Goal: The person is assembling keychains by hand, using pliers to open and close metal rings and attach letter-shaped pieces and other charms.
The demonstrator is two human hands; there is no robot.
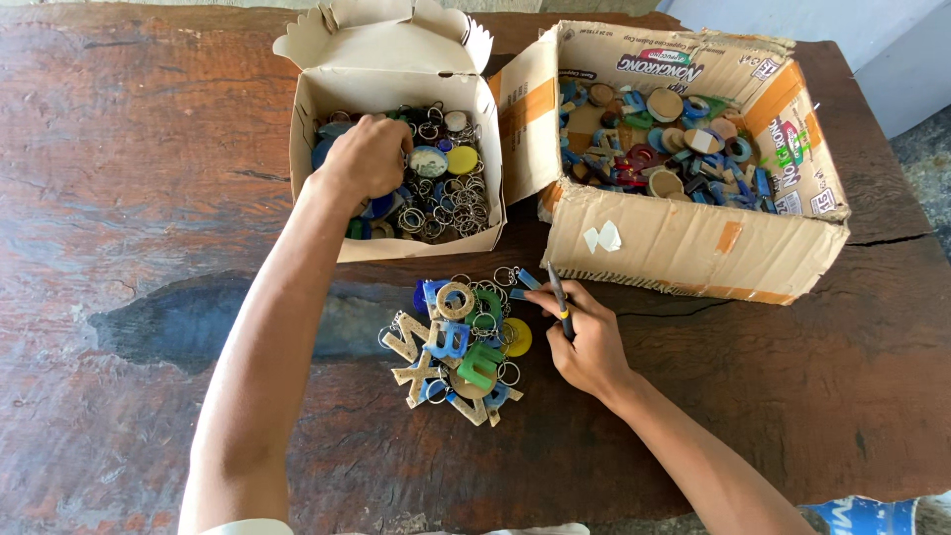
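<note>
A: What is being reached into on the far left?

B: The small white carton [396, 213], standing open on the dark wooden table [129, 178], is being entered by the left hand [369, 157]. The fingers are being curled down into the heap of metal key rings and coloured discs [446, 193]; whether anything is being pinched there cannot be told, since the fingertips are hidden.

A: And nearer, on the right?

B: A slim dark tool [560, 297] is being gripped in the closed right hand [586, 342], its tip being pointed away toward the large taped cardboard box [693, 248] of loose wooden and plastic pieces [664, 149]. The hand is being rested just beside the pile of finished keychains [458, 342], made of letters and rounds.

A: How are the rings likely being judged to handle?

B: Light, stiff and smooth, probably being tangled together, so a single ring is best being pinched by its rim between thumb and forefinger.
</note>
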